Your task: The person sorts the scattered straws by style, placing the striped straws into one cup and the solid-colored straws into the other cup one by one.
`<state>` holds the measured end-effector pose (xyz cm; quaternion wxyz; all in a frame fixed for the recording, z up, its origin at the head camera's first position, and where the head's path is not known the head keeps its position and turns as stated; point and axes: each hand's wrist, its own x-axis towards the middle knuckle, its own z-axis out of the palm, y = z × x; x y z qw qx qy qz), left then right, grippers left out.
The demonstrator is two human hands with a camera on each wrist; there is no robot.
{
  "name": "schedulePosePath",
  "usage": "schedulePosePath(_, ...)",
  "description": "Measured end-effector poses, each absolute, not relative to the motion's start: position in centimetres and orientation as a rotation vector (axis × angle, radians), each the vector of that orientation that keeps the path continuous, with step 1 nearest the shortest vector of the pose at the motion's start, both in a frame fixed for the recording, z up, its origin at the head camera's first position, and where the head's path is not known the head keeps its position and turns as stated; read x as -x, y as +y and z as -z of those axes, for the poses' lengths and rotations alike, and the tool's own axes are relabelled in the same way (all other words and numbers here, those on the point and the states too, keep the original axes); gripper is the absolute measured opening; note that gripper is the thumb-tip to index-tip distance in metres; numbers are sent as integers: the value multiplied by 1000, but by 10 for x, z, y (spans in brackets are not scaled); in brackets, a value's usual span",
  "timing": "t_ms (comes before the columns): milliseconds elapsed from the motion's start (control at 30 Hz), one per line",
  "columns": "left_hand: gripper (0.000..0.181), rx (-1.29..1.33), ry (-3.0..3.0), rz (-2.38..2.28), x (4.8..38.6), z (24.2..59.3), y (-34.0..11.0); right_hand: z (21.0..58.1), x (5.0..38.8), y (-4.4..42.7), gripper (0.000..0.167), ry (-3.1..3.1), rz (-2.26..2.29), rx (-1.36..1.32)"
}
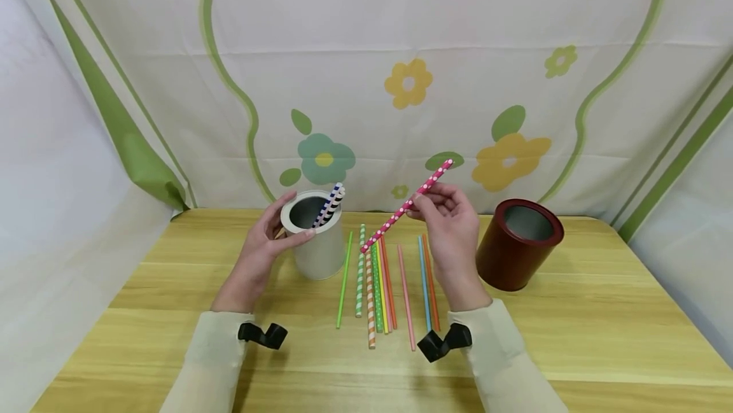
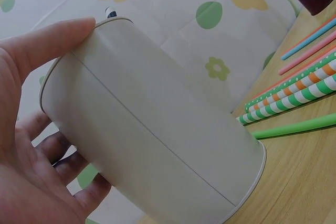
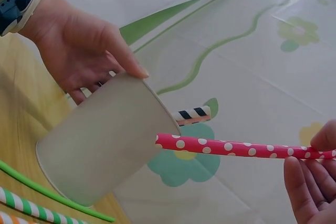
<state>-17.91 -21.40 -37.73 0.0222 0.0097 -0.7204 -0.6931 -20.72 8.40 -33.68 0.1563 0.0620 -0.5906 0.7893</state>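
Note:
My right hand (image 1: 455,231) pinches a pink paper straw with white dots (image 1: 399,212) between thumb and fingers, slanted above the table. Its lower end is close to the white can (image 1: 319,257), which stands upright. Around the can's rim my left hand (image 1: 260,254) holds on, thumb on the near side and fingers on the left side. Striped straws (image 1: 332,202), dark and white, lean in the can with their tops above the rim; their lower ends are hidden. In the right wrist view, the dotted straw (image 3: 226,147) appears beside the can's mouth.
Several loose straws lie on the wooden table (image 1: 172,336) between the hands, among them a plain green one (image 1: 345,279), a pink one (image 1: 406,298) and a blue one (image 1: 424,282). To the right stands a dark red can (image 1: 506,260). A flowered curtain (image 1: 355,95) hangs behind.

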Motion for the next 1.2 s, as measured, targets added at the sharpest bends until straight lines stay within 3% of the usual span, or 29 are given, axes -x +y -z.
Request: schedulePosePath(1200,90,-77,-2143,2117,179,370,-206,312,208,62,23,-1693,-2239,-265)
